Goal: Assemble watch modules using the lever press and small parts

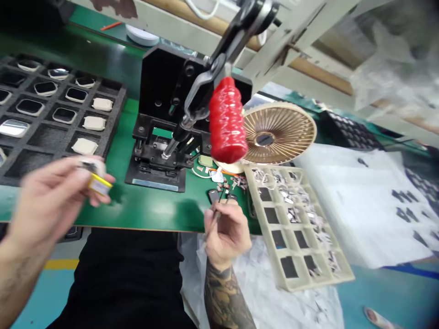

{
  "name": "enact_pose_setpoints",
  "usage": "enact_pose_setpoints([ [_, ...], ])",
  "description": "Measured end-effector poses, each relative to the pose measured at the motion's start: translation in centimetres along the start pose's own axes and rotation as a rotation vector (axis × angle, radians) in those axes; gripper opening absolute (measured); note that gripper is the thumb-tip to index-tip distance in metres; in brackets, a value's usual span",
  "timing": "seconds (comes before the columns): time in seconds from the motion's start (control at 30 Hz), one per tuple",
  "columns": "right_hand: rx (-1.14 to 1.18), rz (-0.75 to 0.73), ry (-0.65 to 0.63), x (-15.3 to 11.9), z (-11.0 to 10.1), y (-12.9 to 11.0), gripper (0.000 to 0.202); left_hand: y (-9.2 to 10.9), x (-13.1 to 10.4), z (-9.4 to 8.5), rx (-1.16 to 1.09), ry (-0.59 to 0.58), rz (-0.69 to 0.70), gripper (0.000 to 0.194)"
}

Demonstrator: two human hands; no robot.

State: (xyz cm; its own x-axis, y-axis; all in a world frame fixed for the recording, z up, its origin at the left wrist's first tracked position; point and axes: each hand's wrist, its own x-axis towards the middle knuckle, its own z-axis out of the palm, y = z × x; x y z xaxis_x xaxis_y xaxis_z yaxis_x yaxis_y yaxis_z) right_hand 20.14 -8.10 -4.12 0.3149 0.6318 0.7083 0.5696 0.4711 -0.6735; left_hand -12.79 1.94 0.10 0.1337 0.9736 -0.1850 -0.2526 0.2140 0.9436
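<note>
My left hand [56,196], slightly blurred, pinches a small white watch case [98,165] above the green bench. A silvery battery with yellow edges [100,184] hangs out at the case's lower side. In my right hand [229,233] is a pair of tweezers [219,208], gripped between thumb and fingers, tips pointing away from me. Just beyond the tips lie a small black part [213,196] and several tiny copper-coloured pieces [224,185]. Nearest to my left hand is a dark foam tray [118,107] with watch cases in its pockets.
A black toggle press [154,151] with a red handle [228,121] stands between my hands, further back. Behind it to the right is a round fan [281,132]. A cream compartment box [270,242] of small parts sits at right, beside a white sheet [346,196] with black parts.
</note>
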Motion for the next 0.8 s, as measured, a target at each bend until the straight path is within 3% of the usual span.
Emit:
enact_pose_setpoints([
  [0.1,0.071,-0.050,0.181,-0.3,2.4,-0.3,0.025,-2.1,-0.9,6.3,-0.283,-0.195,-0.257,0.045],
  [0.2,0.069,-0.020,0.184,-0.8,4.0,-0.9,0.026,-3.9,-0.5,9.2,-0.456,-0.207,-0.329,0.049],
  [0.33,0.059,0.097,0.077,-1.5,4.4,-1.3,0.032,-4.9,-0.4,9.2,-0.353,-0.199,-0.229,0.060],
  [0.47,0.131,0.165,0.113,-1.6,4.5,-1.2,0.029,-5.1,-0.8,8.5,-0.195,-0.219,-0.082,0.059],
  [0.8,0.138,0.131,0.104,-1.7,4.7,-1.2,0.024,-5.4,-0.3,9.1,-0.122,-0.207,-0.037,0.044],
])
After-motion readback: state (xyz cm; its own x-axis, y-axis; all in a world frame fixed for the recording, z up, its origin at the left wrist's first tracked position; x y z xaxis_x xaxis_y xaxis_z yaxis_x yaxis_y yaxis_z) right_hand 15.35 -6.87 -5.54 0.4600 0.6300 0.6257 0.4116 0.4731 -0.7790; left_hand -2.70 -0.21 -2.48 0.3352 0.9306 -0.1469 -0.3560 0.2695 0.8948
